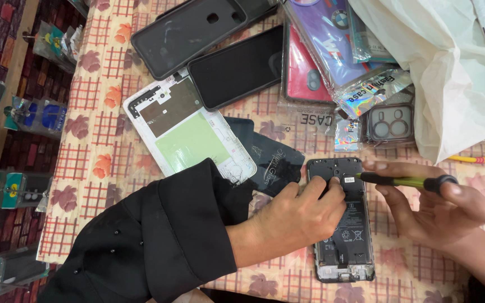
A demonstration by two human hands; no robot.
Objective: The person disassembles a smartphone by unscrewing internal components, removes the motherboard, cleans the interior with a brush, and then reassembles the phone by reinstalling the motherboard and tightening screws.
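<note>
While my left hand (pixel 296 216) presses down on the opened phone (pixel 343 224), its fingers curled over the upper part of the exposed back, my right hand (pixel 439 210) is closed around a green-and-black screwdriver (pixel 405 180), gripping the dark cap end with the shaft lying across the fingers. I see the screwdriver's tip meeting the phone near its top edge, just beside my left fingertips. That phone lies lengthwise on the floral, checked tablecloth (pixel 94 151), its back cover off, with the dark battery and board showing and its lower end pointing toward me. My left arm comes in from the lower left in a black sleeve (pixel 158 241), which covers part of a dark flat sheet (pixel 270 157) lying just left of the phone. Further left, touching the sleeve, I make out a white phone frame (pixel 189 132) with a green panel, lying at an angle. Above it sit a black phone with a dark screen (pixel 237 67) and a black case (pixel 189 31) turned inside up. To the upper right I see a heap of packaged phone cases (pixel 332 56), red, purple and clear, partly under a white plastic bag (pixel 450 73). A clear case with camera cut-outs (pixel 389 123) lies above the opened phone, near the bag's lower edge.
</note>
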